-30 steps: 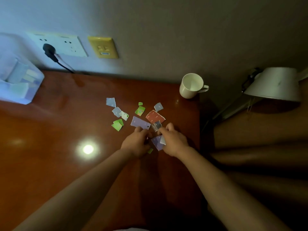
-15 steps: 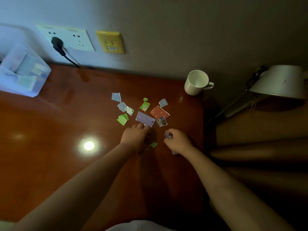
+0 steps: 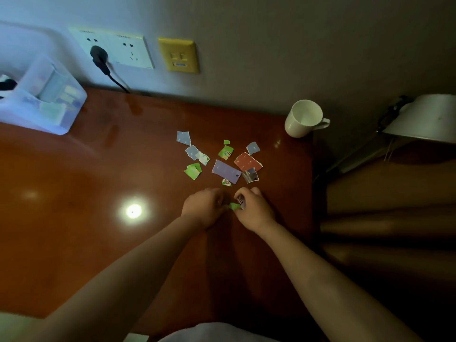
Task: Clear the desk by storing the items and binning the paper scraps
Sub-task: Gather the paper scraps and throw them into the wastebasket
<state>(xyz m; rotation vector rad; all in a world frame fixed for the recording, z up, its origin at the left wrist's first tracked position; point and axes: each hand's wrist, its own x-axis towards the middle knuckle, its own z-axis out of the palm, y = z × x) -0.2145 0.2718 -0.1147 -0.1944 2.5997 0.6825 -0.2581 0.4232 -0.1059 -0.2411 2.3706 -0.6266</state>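
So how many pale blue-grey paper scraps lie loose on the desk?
3. Far-left scrap; second scrap just nearer it; right scrap behind the red scrap. The longer lilac scrap isn't counted. The left hand pinches a green scrap; the right hand grips a bundle, colours mostly hidden.

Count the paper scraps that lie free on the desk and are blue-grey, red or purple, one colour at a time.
Blue-grey scraps: 3
Red scrap: 1
Purple scrap: 1
Total: 5
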